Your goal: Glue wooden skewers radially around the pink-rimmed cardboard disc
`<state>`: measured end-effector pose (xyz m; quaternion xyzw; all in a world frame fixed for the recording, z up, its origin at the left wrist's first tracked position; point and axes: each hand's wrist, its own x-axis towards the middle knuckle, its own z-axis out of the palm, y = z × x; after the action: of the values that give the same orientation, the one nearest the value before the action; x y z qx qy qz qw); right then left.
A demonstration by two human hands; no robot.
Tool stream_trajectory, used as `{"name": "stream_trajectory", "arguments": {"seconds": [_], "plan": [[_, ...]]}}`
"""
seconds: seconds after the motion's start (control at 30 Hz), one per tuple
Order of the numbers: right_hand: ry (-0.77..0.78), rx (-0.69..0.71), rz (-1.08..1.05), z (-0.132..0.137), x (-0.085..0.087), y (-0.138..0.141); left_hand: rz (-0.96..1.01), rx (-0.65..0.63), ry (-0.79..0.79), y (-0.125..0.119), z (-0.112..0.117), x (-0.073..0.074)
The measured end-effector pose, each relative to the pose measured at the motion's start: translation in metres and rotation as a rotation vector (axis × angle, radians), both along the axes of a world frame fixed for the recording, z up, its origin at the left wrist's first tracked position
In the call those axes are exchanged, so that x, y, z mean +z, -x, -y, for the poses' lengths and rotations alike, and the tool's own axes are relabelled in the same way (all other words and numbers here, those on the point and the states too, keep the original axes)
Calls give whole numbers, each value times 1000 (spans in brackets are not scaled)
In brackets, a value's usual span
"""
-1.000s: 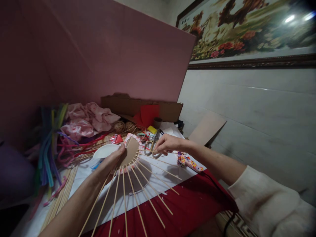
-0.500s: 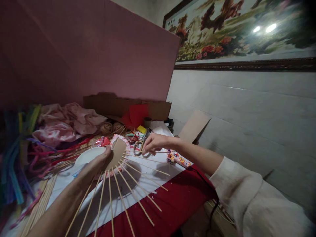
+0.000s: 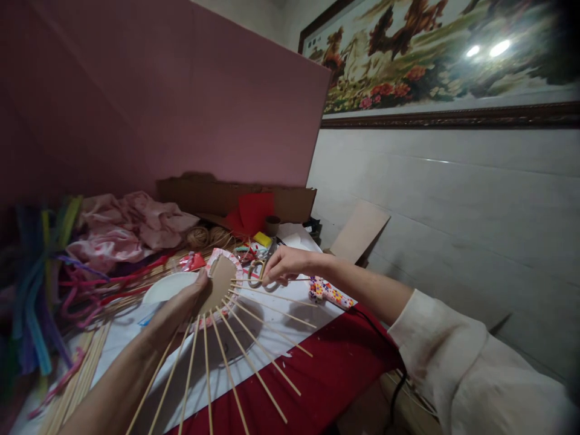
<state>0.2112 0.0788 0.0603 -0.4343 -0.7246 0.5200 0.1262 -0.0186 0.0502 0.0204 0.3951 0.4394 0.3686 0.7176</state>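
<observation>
A: What is changing around the round brown cardboard disc with a pink patterned rim [image 3: 222,279]?

B: Very little. The view is swinging, so everything is sitting further left than a second ago. The left hand [image 3: 181,302] is still holding the disc up off the white-covered tabletop [image 3: 290,314]. Its grip is closed on the disc's left edge, with the thumb lying on the brown face.

A: And the thin pale wooden sticks [image 3: 254,368]?

B: They are still fanning out from the disc's lower and right sides toward the person. The fan is looking the same as half a second ago, with no stick added or gone.

A: What is the right hand [image 3: 283,264] doing?

B: It is staying just right of the disc. Its grip is pinching a single level stick [image 3: 299,279] that is pointing at the disc's rim. I cannot tell whether that stick's inner end is fixed to the disc or only touching it.

A: What is lying nearby?

B: Pale-handled scissors [image 3: 257,269] are lying just right of the disc, below the right hand. A flower-patterned glue gun [image 3: 328,292] is resting further right of the disc. A white round plate [image 3: 165,287] is sitting to the disc's left.
</observation>
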Motion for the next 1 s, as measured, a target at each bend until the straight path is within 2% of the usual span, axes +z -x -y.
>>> {"name": "stream_trajectory", "arguments": {"seconds": [0.17, 0.3, 0.47, 0.6, 1.0], "plan": [[-24, -35, 31, -1, -3, -2, -55, 50, 65, -6, 2, 8], [-15, -29, 6, 0, -6, -2, -13, 105, 32, -8, 3, 8], [-19, -30, -4, 2, -5, -1, 17, 79, -39, -8, 7, 4], [-18, -47, 14, 2, -4, 0, -7, 82, -73, -10, 10, 6], [-42, -34, 22, 1, -7, -1, -22, 71, -44, -8, 8, 6]]}}
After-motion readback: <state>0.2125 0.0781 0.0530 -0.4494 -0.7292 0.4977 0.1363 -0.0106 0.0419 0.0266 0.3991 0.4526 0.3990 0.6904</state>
